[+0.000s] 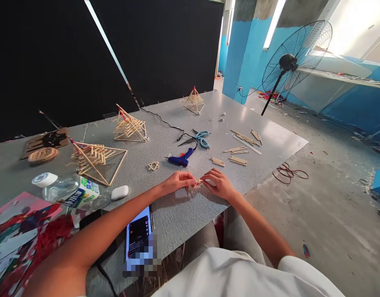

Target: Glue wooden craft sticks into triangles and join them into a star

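Observation:
Between my two hands, near the table's front edge, is a small piece made of thin wooden sticks (pixel 196 184). My left hand (pixel 178 181) pinches its left side, and my right hand (pixel 217 182) pinches its right side. Just beyond them lies a blue glue gun (pixel 183 158). A small star of sticks (pixel 153 166) rests flat to the left of the gun. Short sticks (pixel 217 161) lie in a row beyond my right hand, with more stick bundles (pixel 238 161) further right. Scissors with light blue handles (pixel 203 139) lie behind the gun.
Stick pyramids (pixel 131 126) stand at the left and back. A plastic bottle (pixel 75 189), a white case (pixel 119 192), a lit phone (pixel 138 235) and red threads (pixel 53 227) are at the left. The gun's black cord (pixel 165 121) crosses the table; a fan (pixel 288 62) stands beyond.

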`<state>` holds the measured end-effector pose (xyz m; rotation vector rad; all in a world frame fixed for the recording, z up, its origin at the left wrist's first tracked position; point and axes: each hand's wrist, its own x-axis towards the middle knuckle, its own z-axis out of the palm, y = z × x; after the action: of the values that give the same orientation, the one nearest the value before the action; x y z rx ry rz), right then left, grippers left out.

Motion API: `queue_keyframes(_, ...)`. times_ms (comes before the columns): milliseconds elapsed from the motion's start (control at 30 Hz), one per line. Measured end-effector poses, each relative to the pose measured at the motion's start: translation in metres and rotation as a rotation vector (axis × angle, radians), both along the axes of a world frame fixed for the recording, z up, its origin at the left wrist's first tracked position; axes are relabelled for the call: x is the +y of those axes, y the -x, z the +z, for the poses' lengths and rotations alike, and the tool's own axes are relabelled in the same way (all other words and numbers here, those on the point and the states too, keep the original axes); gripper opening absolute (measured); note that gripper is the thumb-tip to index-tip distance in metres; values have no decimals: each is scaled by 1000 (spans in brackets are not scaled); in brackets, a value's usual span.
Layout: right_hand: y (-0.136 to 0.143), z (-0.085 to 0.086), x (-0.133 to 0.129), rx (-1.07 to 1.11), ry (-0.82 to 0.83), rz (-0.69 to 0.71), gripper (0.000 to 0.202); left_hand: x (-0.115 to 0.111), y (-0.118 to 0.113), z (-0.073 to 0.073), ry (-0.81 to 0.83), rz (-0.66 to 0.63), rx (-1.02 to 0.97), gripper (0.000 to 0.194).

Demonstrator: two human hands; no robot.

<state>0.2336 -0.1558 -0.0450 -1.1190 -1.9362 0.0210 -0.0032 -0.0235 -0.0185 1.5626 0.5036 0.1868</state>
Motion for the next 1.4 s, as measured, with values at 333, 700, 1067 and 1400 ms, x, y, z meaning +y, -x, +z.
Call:
queue_keyframes(333, -1, 0, 1, -20, -1, 2, 13, -6, 2, 2, 96, -9, 33, 96)
queue_keyframes(700, 0, -2, 1, -49, 30, -19, 10, -9, -2, 2, 1, 13, 10, 83)
queue_keyframes(1067, -2, -7, 2, -68, 92, -48, 9, -14, 1, 9, -272, 103, -69, 67)
queue_keyframes(1400, 0, -10, 4, -51, 167, -93, 19, -19, 0, 14, -444, 82, -81, 56)
